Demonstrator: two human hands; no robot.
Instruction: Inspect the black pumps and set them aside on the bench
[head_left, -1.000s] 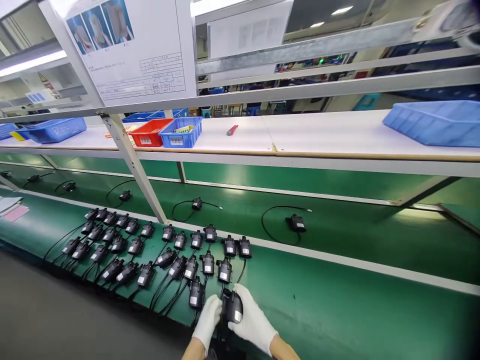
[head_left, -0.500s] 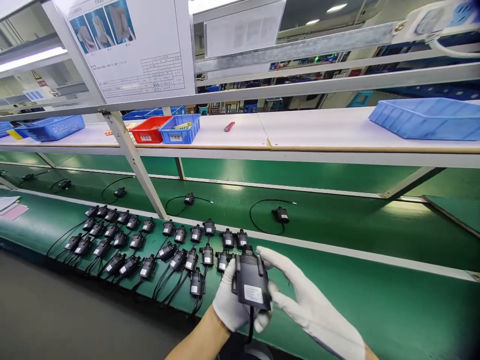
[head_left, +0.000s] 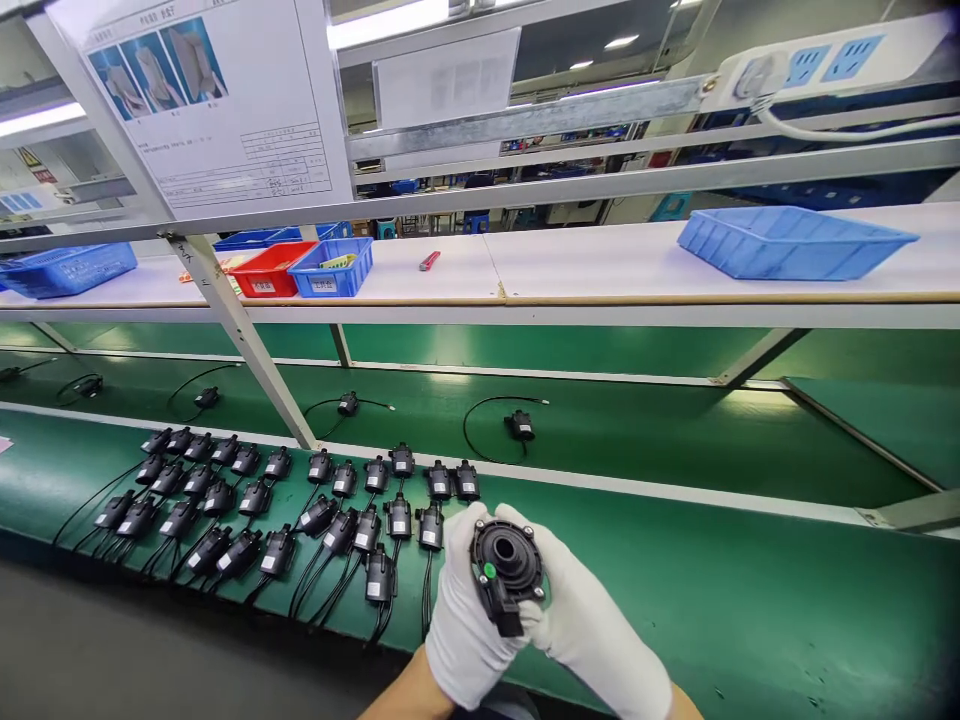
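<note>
Both hands, in white gloves, hold a small black pump [head_left: 507, 560] above the front of the green bench. Its round face points up at me, with a central port, a ribbed ring, screws around the rim, a green dot and a short spout toward me. My left hand [head_left: 466, 610] is closed round its left side. My right hand [head_left: 574, 610] grips the right side, fingers curled behind the rim. The cable cannot be seen now. Left of my hands, several similar black pumps [head_left: 400, 517] with labels and cables lie in rows.
Behind a white ledge, a green belt [head_left: 637, 430] carries spaced pumps [head_left: 520, 425] with looped cables. The white shelf [head_left: 585, 265] above holds a red bin [head_left: 274, 272], a blue bin [head_left: 332, 270], a red cutter [head_left: 430, 261] and a blue tray [head_left: 795, 245]. A slanted post [head_left: 240, 335] stands left.
The pump has been turned from its labelled side to its round face. My right hand has closed from a loose touch to a grip. The view has shifted right.
</note>
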